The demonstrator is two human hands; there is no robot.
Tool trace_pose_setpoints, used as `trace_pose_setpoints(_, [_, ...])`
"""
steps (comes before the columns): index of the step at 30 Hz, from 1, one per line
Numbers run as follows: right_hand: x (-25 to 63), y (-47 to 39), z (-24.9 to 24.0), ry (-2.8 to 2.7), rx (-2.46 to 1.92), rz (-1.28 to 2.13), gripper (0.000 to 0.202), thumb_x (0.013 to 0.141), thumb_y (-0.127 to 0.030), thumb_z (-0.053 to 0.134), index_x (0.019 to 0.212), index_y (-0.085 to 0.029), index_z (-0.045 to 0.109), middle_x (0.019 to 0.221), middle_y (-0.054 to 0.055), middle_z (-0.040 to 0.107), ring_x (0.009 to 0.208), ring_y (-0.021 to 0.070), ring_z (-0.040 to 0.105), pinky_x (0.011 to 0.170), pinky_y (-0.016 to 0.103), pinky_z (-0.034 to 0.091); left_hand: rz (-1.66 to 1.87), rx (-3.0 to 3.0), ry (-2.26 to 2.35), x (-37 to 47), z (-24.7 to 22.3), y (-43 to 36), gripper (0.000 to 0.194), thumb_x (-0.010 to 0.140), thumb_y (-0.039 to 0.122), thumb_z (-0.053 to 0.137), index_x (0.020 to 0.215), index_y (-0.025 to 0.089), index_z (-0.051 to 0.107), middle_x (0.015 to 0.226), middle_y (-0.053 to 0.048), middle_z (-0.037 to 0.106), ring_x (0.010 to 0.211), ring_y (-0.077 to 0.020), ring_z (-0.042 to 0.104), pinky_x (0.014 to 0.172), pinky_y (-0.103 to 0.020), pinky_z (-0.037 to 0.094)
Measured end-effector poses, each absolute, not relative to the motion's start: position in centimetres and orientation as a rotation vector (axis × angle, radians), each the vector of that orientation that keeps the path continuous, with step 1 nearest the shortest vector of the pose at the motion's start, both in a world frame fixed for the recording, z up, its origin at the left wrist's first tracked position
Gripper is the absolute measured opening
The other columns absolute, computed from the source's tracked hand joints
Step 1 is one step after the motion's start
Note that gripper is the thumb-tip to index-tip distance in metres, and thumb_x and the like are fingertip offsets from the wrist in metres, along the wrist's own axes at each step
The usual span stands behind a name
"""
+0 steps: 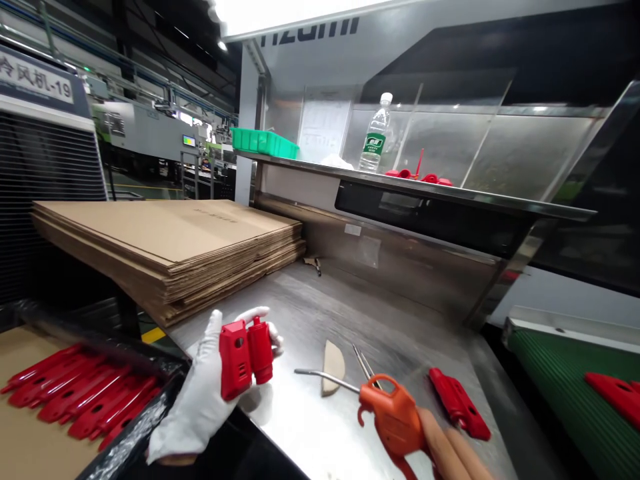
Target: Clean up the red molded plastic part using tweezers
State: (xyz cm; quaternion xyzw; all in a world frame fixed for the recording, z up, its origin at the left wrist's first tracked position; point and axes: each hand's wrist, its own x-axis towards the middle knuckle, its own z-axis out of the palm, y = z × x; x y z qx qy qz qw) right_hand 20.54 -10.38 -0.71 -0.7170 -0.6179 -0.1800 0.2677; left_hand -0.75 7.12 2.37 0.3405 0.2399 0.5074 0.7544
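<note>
**Operator:** From the head camera, where do things stand?

**Observer:** Your left hand (200, 393), in a white glove, is closed around the red part (246, 357). The thumb is on one side, the fingers curl round the back, and the part is lifted just above the near edge of the steel table (310, 313). Your right hand (450, 450) is bare, and only its fingers show at the bottom edge. They are wrapped round the grip of the orange air gun (393, 417). Its thin nozzle (325, 377) points left toward the part but stops short of it.

**Operator:** Is the trigger pressed?

**Observer:** I cannot tell.

**Operator:** What looks done?

**Observer:** In my judgement, the long red pieces (75, 397) lying in a row in the carton (30, 440) at your left count as finished.

**Operator:** And what is left?

**Observer:** The part in your hand is not in the carton. A second red piece (459, 403) lies on the table just right of the gun. Another red piece (617, 393) rests on the green conveyor (560, 373) at far right. So I would say you are mid-run.

**Operator:** Anything else nearby?

**Observer:** Tweezers (364, 365) and a beige scrap (333, 365) lie beside the nozzle. A stack of flat cardboard (170, 247) sits behind your left hand. A water bottle (376, 137) and a green bin (264, 141) stand on the shelf (450, 193).
</note>
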Motion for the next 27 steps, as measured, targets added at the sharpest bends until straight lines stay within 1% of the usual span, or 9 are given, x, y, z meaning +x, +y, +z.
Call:
trace_pose_setpoints(3, [20.1,-7.4,-1.8,-1.687,-1.922,-0.445,0.022,0.093,-0.012,0.053,0.085,-0.028,0.067,0.066,-0.005,0.065,0.062,0.0158,0.07,0.059,0.023,0.062,1.051,0.847,0.555,-0.3,1.0,7.3,0.056,0.09,0.065,0.049,0.115,0.018,0.065,0.082,-0.011,0.074,0.071,-0.0283,0.073,0.063,-0.041,0.061])
trace_pose_setpoints(5, [20.4,-6.3,-2.1,-1.684,-1.919,-0.435,0.023,0.089,-0.01,0.054,0.082,-0.028,0.067,0.067,-0.005,0.066,0.062,0.0163,0.07,0.059,0.023,0.062,0.987,0.905,0.568,0.3,-0.1,7.2,0.056,0.084,0.067,0.06,0.113,0.02,0.066,0.075,-0.007,0.071,0.06,-0.0237,0.068,0.048,-0.032,0.054])
trace_pose_setpoints(8, [21.5,-6.5,-1.9,-1.664,-1.916,-0.437,0.026,0.09,-0.012,0.052,0.075,-0.028,0.066,0.068,-0.004,0.066,0.062,0.016,0.069,0.059,0.023,0.062,0.96,0.932,0.567,0.9,-1.1,6.8,0.053,0.079,0.065,0.069,0.107,0.019,0.069,0.07,-0.005,0.067,0.053,-0.0187,0.063,0.04,-0.024,0.045])
trace_pose_setpoints(12, [23.2,-9.4,-1.6,-1.617,-1.926,-0.45,0.028,0.099,-0.021,0.047,0.079,-0.024,0.066,0.065,-0.002,0.065,0.061,0.0158,0.068,0.06,0.027,0.062,1.038,0.931,0.519,0.7,-0.6,7.4,0.058,0.085,0.069,0.056,0.106,0.018,0.069,0.071,-0.008,0.07,0.056,-0.0215,0.065,0.051,-0.031,0.052])
trace_pose_setpoints(15, [23.5,-11.1,-2.0,-1.603,-1.917,-0.445,0.018,0.099,-0.028,0.058,0.085,-0.021,0.066,0.073,0.0,0.068,0.067,0.0163,0.069,0.062,0.028,0.062,1.119,0.894,0.496,-0.2,0.6,8.0,0.062,0.089,0.072,0.042,0.11,0.019,0.065,0.073,-0.007,0.071,0.064,-0.0257,0.069,0.067,-0.039,0.057])
trace_pose_setpoints(18, [22.8,-10.9,-2.8,-1.609,-1.891,-0.421,0.006,0.092,-0.023,0.064,0.087,-0.026,0.067,0.077,0.0,0.069,0.071,0.021,0.071,0.06,0.032,0.064,1.125,0.798,0.504,-0.9,1.8,7.7,0.059,0.093,0.066,0.04,0.12,0.018,0.062,0.083,-0.01,0.073,0.077,-0.0292,0.072,0.079,-0.045,0.058])
trace_pose_setpoints(21, [22.0,-9.4,-3.5,-1.626,-1.861,-0.379,0.018,0.09,-0.014,0.057,0.085,-0.029,0.067,0.072,-0.002,0.068,0.068,0.0207,0.072,0.061,0.032,0.065,1.13,0.695,0.536,-1.0,2.3,6.9,0.058,0.096,0.06,0.041,0.125,0.015,0.062,0.092,-0.014,0.074,0.086,-0.0309,0.073,0.085,-0.049,0.058])
trace_pose_setpoints(24, [21.8,-8.4,-3.9,-1.621,-1.849,-0.348,0.024,0.089,-0.011,0.053,0.085,-0.03,0.067,0.071,-0.003,0.069,0.065,0.0204,0.071,0.06,0.031,0.066,1.122,0.825,0.637,-0.4,1.9,6.5,0.059,0.092,0.068,0.044,0.125,0.023,0.062,0.087,-0.009,0.074,0.078,-0.0268,0.072,0.066,-0.038,0.059])
trace_pose_setpoints(27, [22.5,-8.1,-3.8,-1.6,-1.851,-0.329,0.03,0.089,-0.007,0.046,0.083,-0.029,0.066,0.076,-0.002,0.071,0.068,0.0196,0.072,0.065,0.029,0.065,1.039,0.992,0.635,0.0,0.8,7.1,0.06,0.08,0.074,0.058,0.113,0.025,0.065,0.072,-0.005,0.071,0.06,-0.0227,0.068,0.049,-0.029,0.052])
